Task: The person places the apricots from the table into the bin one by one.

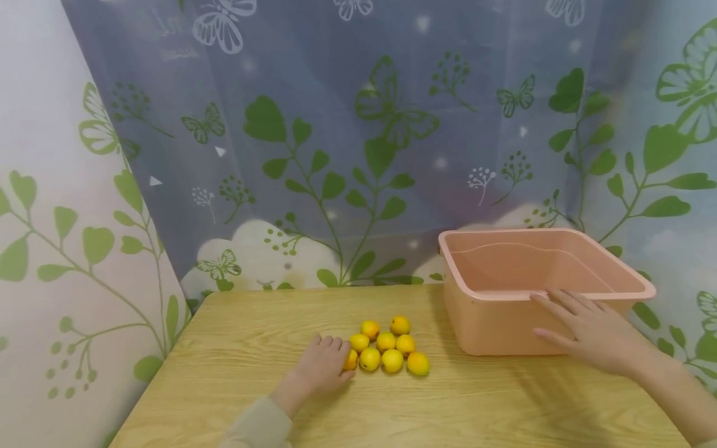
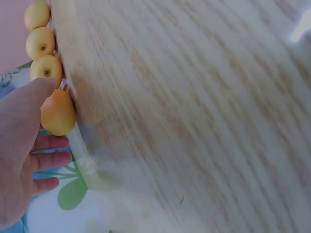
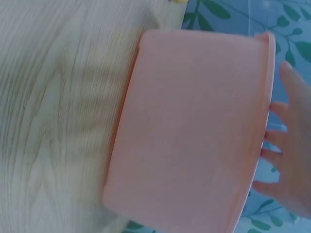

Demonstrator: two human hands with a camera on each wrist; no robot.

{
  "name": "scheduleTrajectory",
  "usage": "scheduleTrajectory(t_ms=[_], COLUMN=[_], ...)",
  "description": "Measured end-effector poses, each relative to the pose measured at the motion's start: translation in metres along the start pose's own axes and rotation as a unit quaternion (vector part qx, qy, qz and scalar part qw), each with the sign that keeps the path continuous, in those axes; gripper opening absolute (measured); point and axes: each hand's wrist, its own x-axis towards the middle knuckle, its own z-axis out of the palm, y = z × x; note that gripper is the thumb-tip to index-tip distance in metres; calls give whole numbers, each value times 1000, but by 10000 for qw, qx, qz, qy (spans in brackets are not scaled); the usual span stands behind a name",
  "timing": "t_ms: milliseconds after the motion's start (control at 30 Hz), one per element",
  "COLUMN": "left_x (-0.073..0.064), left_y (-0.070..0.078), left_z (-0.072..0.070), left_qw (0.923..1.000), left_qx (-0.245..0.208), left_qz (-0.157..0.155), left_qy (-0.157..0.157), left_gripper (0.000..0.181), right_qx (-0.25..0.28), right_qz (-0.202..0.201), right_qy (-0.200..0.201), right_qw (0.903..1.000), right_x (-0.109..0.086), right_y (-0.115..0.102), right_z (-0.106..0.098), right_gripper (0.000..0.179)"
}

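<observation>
On the wooden table, my left hand [image 1: 323, 363] is at the left end of a group of small yellow fruit [image 1: 392, 360]. Its thumb and index side close around the endmost orange-yellow fruit [image 2: 58, 112], part of which the hand covers in the head view. The other three fingers [image 2: 51, 159] stretch out beyond that fruit in the left wrist view. At the right stands a pink plastic tub [image 1: 504, 325]. My right hand [image 1: 594, 333] lies by its near rim with fingers spread, the fingertips [image 3: 273, 137] right at the rim.
The wooden table [image 1: 235, 348] runs back to a hanging cloth [image 1: 313, 155] printed with leaves and butterflies. The tub takes up the table's right back part, and its inside wall [image 1: 504, 267] shows from above. The fruit sit close together left of it.
</observation>
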Motion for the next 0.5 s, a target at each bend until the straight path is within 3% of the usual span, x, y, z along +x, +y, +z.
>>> scheduleTrajectory(t_ms=[500], left_x=[5], left_y=[2], left_z=[4], left_qw=[9999], left_qx=[-105], left_qz=[14], left_qy=[71], left_gripper=[38], right_qx=[206], right_qz=[-465], right_qy=[259], right_qw=[9984], right_x=[-4], right_y=[15], right_z=[5], right_gripper=[66])
